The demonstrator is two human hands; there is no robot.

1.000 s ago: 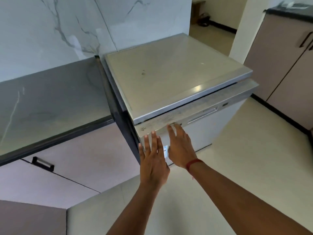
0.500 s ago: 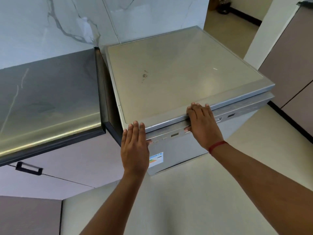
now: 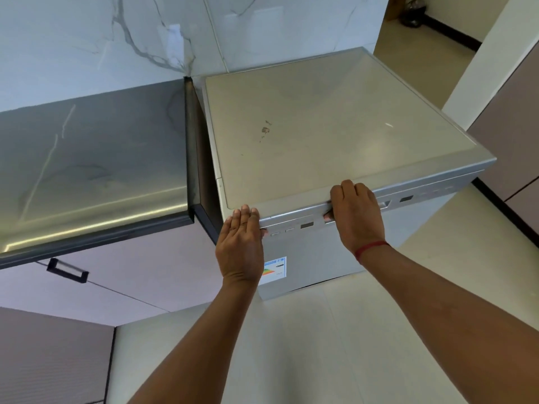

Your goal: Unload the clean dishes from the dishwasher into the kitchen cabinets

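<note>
Dishwasher (image 3: pixel 335 135) beside countertop (image 3: pixel 87 158); door (image 3: pixel 318 252) closed, dishes hidden inside. Right hand (image 3: pixel 357 214) curled over door's top edge, gripping it. Left hand (image 3: pixel 240 252) flat, fingers straight against panel corner. Risk: a one-handed pull lets the door drop fast, jolting the load; fingers may slip.

Bare hands (image 3: pixel 240 246), red wrist thread (image 3: pixel 371 247)

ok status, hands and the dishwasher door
Left hand open, flat on dishwasher front corner. Right hand curled over dishwasher door top edge. Door looks shut, inside hidden. Nothing seen blocking it.
</note>
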